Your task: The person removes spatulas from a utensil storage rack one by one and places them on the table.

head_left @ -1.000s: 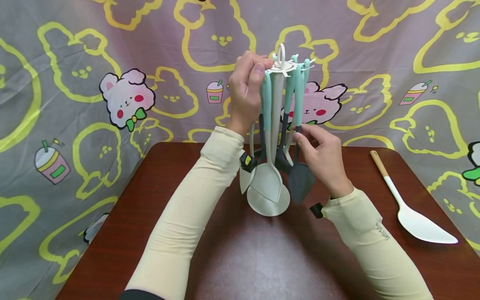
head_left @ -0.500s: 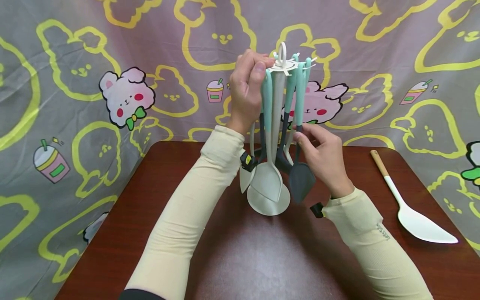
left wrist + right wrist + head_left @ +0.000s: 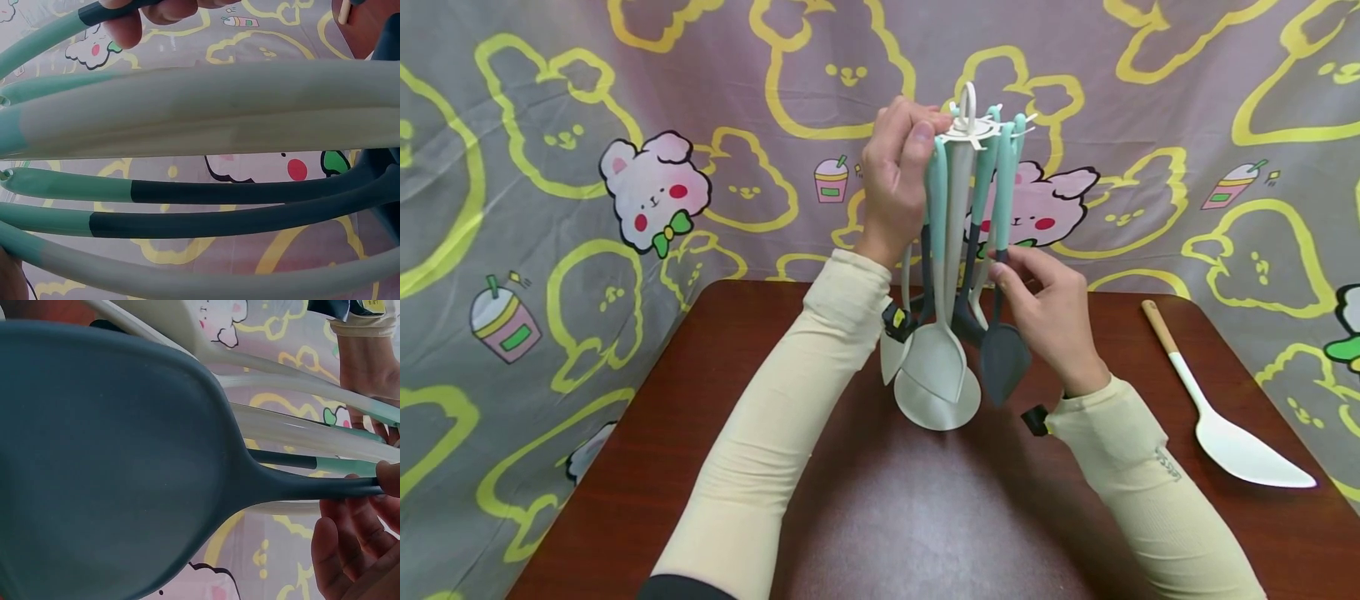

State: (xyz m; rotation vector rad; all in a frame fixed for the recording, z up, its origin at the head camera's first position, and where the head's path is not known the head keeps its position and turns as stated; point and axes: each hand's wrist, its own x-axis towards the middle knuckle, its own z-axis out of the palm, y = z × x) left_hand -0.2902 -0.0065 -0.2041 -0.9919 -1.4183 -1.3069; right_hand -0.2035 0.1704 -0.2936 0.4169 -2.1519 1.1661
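A white utensil stand [image 3: 960, 192] with a round base and a looped top stands on the table. Several kitchen tools with mint-green handles hang from its hooks. My left hand [image 3: 895, 175] grips the stand's top disc from the left, and some of its fingertips are hidden. On the right side, my right hand [image 3: 1048, 308] pinches the dark shaft of a grey-blue turner [image 3: 1005, 362] just below its mint handle. The turner's broad blade [image 3: 119, 456] fills much of the right wrist view. A pale pointed spoon-like tool [image 3: 934, 362] hangs at the front, above the base.
A white spatula [image 3: 1240, 446] with a wooden handle end lies along the right side of the brown table [image 3: 880, 533]. Behind the table hangs a grey patterned curtain [image 3: 760, 67]. Dark-shafted tools [image 3: 250, 220] hang close together around the stand's pole.
The top of the stand and the turner's handle have shifted very slightly to the right, along with my left hand. Both hands keep the same hold.
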